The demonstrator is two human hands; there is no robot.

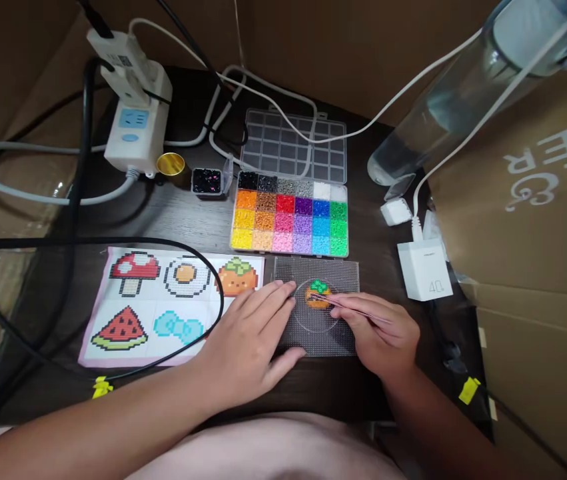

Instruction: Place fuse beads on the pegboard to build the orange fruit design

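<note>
My right hand (383,331) is closed around a pair of tweezers (363,307), whose tips reach the small orange and green bead figure (318,295). That figure sits on a clear pegboard (343,343). Flat at the pegboard's left edge lies my left hand (260,333), fingers stretched out and holding nothing. Partly under the left hand is a pattern sheet (133,363) with pixel pictures, among them a mushroom, an egg, a watermelon slice and an orange persimmon-like figure. Whether the tweezer tips hold a bead is too small to tell.
Behind the pegboard stands an open bead box (290,252) with many colours. Left of it are a small box of black beads (207,181) and a gold-topped container (170,165). A power strip (136,137), black cables (88,240), a white charger (426,270) and a bottle (423,127) surround these.
</note>
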